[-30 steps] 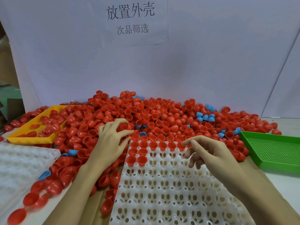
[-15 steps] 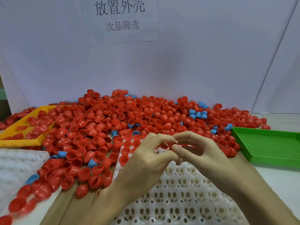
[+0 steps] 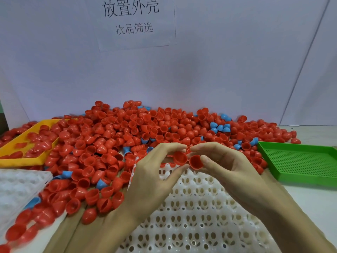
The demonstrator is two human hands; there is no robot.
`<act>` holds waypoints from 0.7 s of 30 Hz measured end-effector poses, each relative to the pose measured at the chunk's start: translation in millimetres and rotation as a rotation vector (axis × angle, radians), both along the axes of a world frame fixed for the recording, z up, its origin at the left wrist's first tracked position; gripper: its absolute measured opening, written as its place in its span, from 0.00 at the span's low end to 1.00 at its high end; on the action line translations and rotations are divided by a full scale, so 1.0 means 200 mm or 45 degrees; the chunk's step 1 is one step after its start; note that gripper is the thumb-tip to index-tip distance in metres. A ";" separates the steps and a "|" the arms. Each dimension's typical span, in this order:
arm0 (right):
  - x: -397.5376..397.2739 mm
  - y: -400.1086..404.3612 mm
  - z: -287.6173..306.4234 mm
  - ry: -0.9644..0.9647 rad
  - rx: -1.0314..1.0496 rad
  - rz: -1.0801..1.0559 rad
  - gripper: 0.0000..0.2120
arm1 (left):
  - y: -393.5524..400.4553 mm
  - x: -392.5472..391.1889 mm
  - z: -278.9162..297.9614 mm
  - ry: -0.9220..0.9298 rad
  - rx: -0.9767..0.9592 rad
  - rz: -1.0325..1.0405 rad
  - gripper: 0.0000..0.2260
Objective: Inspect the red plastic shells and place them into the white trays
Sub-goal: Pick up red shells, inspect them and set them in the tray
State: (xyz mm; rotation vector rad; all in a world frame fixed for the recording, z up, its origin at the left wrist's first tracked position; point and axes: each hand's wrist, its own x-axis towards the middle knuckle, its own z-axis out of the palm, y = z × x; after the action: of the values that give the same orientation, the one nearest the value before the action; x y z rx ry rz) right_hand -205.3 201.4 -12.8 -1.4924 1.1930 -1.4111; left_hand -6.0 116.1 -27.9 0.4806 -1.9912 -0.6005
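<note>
The left hand [image 3: 151, 181] pinches one red shell [image 3: 180, 157] between thumb and fingertips; the right hand [image 3: 228, 172] pinches a second red shell [image 3: 196, 162] just beside it; both grips are clamped; each shell is a small glossy red cup, smooth and round-rimmed, its open mouth turned toward the camera; both are held above the far end of the white tray [image 3: 191, 216] with its rows of sockets; a heap of red shells [image 3: 127, 132] lies on the bench [image 3: 310, 201] behind.
</note>
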 end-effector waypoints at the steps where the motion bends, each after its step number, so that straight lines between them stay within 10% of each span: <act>1: 0.00 0.00 0.00 0.003 -0.002 -0.005 0.11 | 0.00 0.00 0.00 0.010 0.028 0.002 0.18; 21: 0.06 0.01 0.00 0.079 0.021 -0.052 0.14 | -0.05 0.06 0.06 -0.131 0.359 -0.087 0.04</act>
State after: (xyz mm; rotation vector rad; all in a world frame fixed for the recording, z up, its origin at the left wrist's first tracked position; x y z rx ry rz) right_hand -193.1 202.7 -13.5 -1.5181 1.2767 -1.3876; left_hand 5.6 107.0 -16.6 0.6264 -2.0360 -0.9224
